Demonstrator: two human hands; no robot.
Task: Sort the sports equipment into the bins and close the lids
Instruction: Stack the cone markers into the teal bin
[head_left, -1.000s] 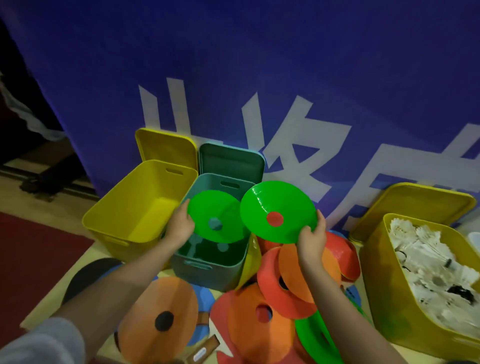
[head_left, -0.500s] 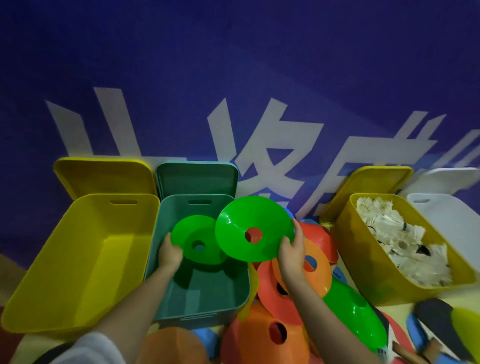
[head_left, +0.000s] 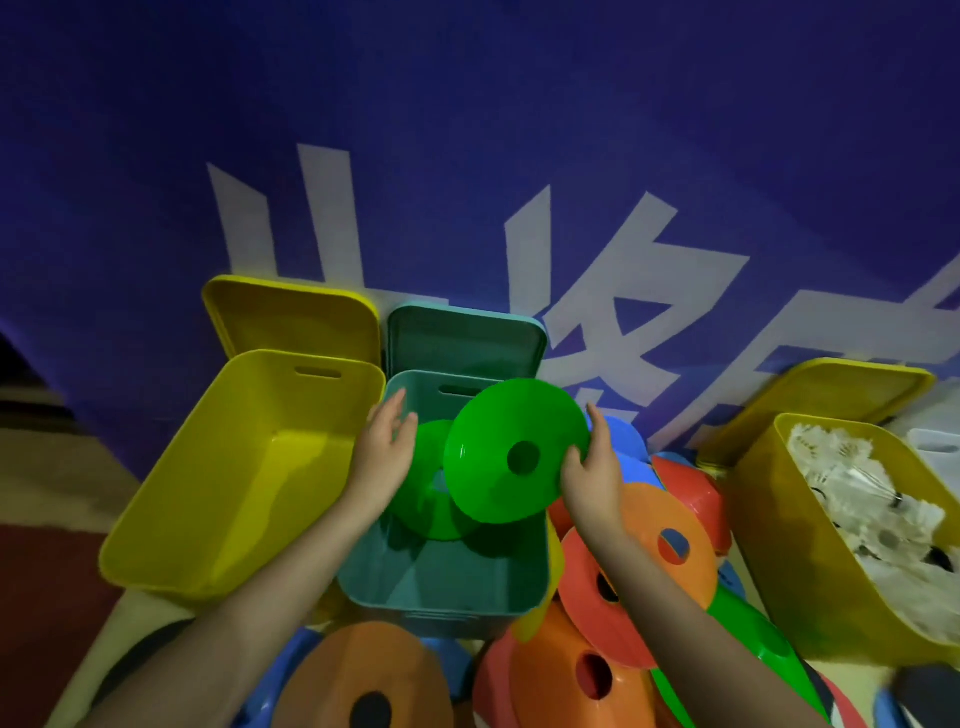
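One head-worn camera looks forward and steeply down. It sits close above both hands' fingers (head_left: 395, 415), facing the banner (head_left: 519, 130) beyond them.

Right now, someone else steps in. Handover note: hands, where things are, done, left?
Left hand: open, over the teal bin, just off a green disc cone in it.
Right hand: grips a second green cone over the bin.
Done: shuttlecocks in the right yellow bin.
Left: drop this cone, sort the pile of cones; left yellow bin is empty; all lids open.
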